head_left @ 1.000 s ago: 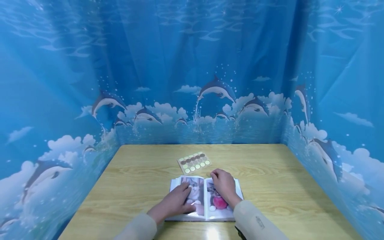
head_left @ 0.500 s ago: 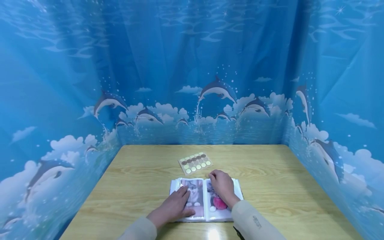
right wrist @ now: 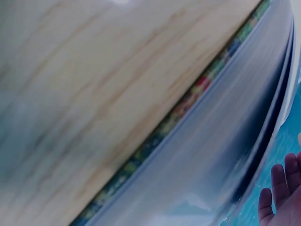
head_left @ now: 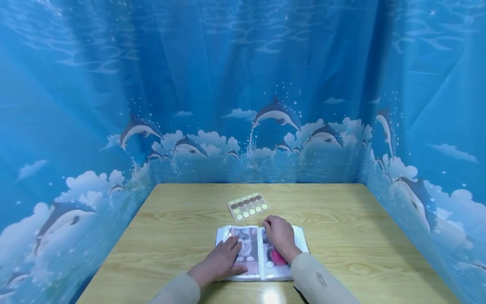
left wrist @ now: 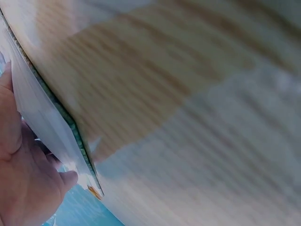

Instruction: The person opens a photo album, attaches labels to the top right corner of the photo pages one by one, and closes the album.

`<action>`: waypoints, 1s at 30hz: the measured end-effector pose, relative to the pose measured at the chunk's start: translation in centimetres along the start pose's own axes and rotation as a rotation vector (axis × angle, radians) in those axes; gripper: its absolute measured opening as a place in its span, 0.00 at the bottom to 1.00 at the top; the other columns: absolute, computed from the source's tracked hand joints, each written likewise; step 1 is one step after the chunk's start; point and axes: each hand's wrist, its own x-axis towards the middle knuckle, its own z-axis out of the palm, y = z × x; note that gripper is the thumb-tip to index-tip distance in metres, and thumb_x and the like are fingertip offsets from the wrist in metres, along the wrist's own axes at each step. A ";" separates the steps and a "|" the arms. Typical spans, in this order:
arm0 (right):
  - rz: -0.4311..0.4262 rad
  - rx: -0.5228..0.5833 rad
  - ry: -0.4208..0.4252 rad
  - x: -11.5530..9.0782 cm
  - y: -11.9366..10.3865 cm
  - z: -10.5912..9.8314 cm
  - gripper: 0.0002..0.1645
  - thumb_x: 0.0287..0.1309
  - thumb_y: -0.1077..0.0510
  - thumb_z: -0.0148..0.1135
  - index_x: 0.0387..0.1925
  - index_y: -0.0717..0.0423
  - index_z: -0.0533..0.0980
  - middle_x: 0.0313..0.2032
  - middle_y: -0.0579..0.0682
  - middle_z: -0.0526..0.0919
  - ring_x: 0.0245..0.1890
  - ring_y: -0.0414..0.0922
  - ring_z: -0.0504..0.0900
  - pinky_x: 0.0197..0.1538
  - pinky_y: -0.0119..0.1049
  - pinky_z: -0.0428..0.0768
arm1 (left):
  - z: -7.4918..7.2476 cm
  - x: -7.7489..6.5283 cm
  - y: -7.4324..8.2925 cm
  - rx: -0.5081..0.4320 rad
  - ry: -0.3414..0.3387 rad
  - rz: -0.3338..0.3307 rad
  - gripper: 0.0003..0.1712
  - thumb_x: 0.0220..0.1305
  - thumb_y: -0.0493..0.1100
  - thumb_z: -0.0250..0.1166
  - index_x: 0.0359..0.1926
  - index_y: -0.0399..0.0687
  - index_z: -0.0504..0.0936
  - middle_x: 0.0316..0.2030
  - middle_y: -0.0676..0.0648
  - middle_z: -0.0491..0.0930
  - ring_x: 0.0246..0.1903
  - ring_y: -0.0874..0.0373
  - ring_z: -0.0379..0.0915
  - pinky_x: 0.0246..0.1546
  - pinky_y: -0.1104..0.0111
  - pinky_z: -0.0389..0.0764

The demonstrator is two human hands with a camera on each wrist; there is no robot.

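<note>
An open photo album (head_left: pixel 260 257) lies on the table, with a picture of a white and grey cat on its left page. My left hand (head_left: pixel 224 256) rests on that page with its fingers spread, and the left wrist view shows the hand (left wrist: pixel 28 181) at the album's page edges. Over the top of the right page, my right hand (head_left: pixel 280 236) pinches a small tan round piece (head_left: pixel 260 223), which looks like a sticker. That hand covers part of a picture with a pink round shape (head_left: pixel 278 257). Beyond the album lies a sheet of round stickers (head_left: pixel 248 207), in pale green and brown rows.
The wood-grain table (head_left: pixel 171 219) extends on both sides of the album. A blue curtain (head_left: pixel 212 84) printed with dolphins encloses the back and both sides.
My right hand has shifted slightly left, with the small round piece still at its fingertips. The left hand stays on the left page, lying a little flatter.
</note>
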 end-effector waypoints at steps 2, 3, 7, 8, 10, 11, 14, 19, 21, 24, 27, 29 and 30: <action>-0.017 -0.008 0.001 0.0 0.0 0.2 0.07 0.64 0.53 0.65 0.34 0.51 0.84 0.29 0.45 0.85 0.30 0.45 0.82 0.37 0.45 0.82 | 0.0 0.0 0.0 -0.014 -0.006 -0.005 0.49 0.66 0.71 0.54 0.72 0.37 0.64 0.72 0.36 0.59 0.71 0.41 0.55 0.67 0.47 0.64; -0.018 -0.011 0.000 0.1 0.1 0.3 0.07 0.64 0.53 0.65 0.34 0.51 0.84 0.29 0.44 0.85 0.30 0.45 0.82 0.38 0.45 0.82 | 0.0 0.0 0.0 -0.020 -0.007 -0.007 0.49 0.66 0.71 0.54 0.72 0.37 0.64 0.72 0.35 0.58 0.71 0.40 0.55 0.67 0.47 0.64; -0.050 -0.022 0.019 0.2 0.2 0.7 0.07 0.63 0.53 0.66 0.31 0.50 0.83 0.27 0.44 0.84 0.29 0.46 0.82 0.37 0.45 0.81 | 0.1 0.0 0.0 -0.042 -0.007 -0.014 0.49 0.65 0.71 0.55 0.72 0.37 0.64 0.72 0.35 0.58 0.71 0.40 0.54 0.67 0.46 0.63; -0.059 -0.025 0.027 0.2 0.3 0.8 0.06 0.62 0.54 0.66 0.31 0.50 0.83 0.27 0.44 0.85 0.29 0.46 0.83 0.36 0.45 0.81 | 0.1 0.0 0.0 -0.047 -0.006 -0.014 0.49 0.65 0.71 0.55 0.72 0.37 0.64 0.72 0.35 0.57 0.71 0.40 0.54 0.67 0.46 0.63; -0.077 -0.027 0.039 0.2 0.3 0.9 0.06 0.62 0.54 0.67 0.30 0.50 0.84 0.27 0.45 0.85 0.29 0.48 0.83 0.36 0.46 0.81 | 0.2 0.1 -0.1 -0.056 0.001 -0.014 0.49 0.65 0.71 0.55 0.72 0.37 0.64 0.72 0.35 0.57 0.71 0.40 0.54 0.67 0.45 0.64; -0.077 -0.027 0.039 0.3 0.3 1.0 0.06 0.62 0.54 0.67 0.31 0.50 0.84 0.27 0.45 0.85 0.29 0.48 0.83 0.36 0.46 0.81 | 0.2 0.1 -0.1 -0.061 0.008 -0.011 0.49 0.65 0.70 0.55 0.71 0.37 0.64 0.72 0.35 0.58 0.71 0.40 0.54 0.67 0.45 0.64; -0.083 -0.037 0.030 0.4 0.3 1.2 0.06 0.62 0.54 0.66 0.31 0.50 0.84 0.28 0.46 0.85 0.29 0.49 0.83 0.35 0.47 0.81 | 0.3 0.1 -0.2 -0.066 0.018 -0.008 0.49 0.65 0.70 0.56 0.71 0.37 0.64 0.72 0.35 0.58 0.71 0.40 0.55 0.66 0.44 0.64; -0.060 -0.066 -0.004 0.5 0.0 1.5 0.07 0.63 0.52 0.65 0.32 0.50 0.84 0.28 0.45 0.85 0.29 0.49 0.83 0.34 0.47 0.81 | 0.3 0.0 -0.2 -0.072 0.013 -0.005 0.49 0.65 0.70 0.55 0.71 0.37 0.64 0.72 0.35 0.58 0.71 0.40 0.55 0.66 0.45 0.64; -0.064 -0.077 -0.003 0.6 -0.1 1.7 0.07 0.63 0.52 0.65 0.32 0.50 0.84 0.28 0.46 0.85 0.28 0.49 0.83 0.34 0.48 0.81 | 0.3 0.0 -0.2 -0.071 0.014 -0.001 0.49 0.66 0.70 0.55 0.71 0.36 0.64 0.72 0.34 0.58 0.71 0.40 0.55 0.66 0.45 0.65; -0.080 -0.094 0.003 0.7 -0.1 1.9 0.08 0.63 0.52 0.65 0.32 0.50 0.83 0.28 0.46 0.84 0.29 0.49 0.83 0.35 0.48 0.81 | 0.3 0.0 -0.2 -0.072 0.013 0.001 0.49 0.66 0.71 0.54 0.71 0.36 0.63 0.72 0.34 0.58 0.71 0.40 0.55 0.66 0.45 0.64; -0.097 -0.105 0.008 0.7 -0.1 2.1 0.08 0.63 0.52 0.65 0.32 0.51 0.83 0.28 0.47 0.84 0.30 0.49 0.83 0.37 0.48 0.81 | 0.3 0.0 -0.2 -0.075 0.010 -0.003 0.49 0.65 0.71 0.54 0.71 0.36 0.63 0.72 0.34 0.58 0.71 0.40 0.55 0.66 0.45 0.64; -0.102 -0.112 0.006 0.8 -0.1 2.2 0.08 0.63 0.52 0.65 0.32 0.51 0.83 0.28 0.47 0.84 0.30 0.49 0.83 0.38 0.48 0.80 | 0.3 0.0 -0.2 -0.076 0.007 -0.006 0.49 0.65 0.71 0.54 0.71 0.36 0.63 0.72 0.34 0.57 0.71 0.40 0.54 0.67 0.46 0.64; -0.104 -0.115 0.006 0.8 -0.1 2.3 0.08 0.63 0.52 0.65 0.33 0.51 0.84 0.28 0.47 0.84 0.30 0.49 0.83 0.38 0.48 0.80 | 0.3 -0.1 -0.1 -0.077 0.007 -0.006 0.49 0.65 0.71 0.54 0.71 0.36 0.63 0.72 0.34 0.57 0.71 0.39 0.54 0.67 0.46 0.64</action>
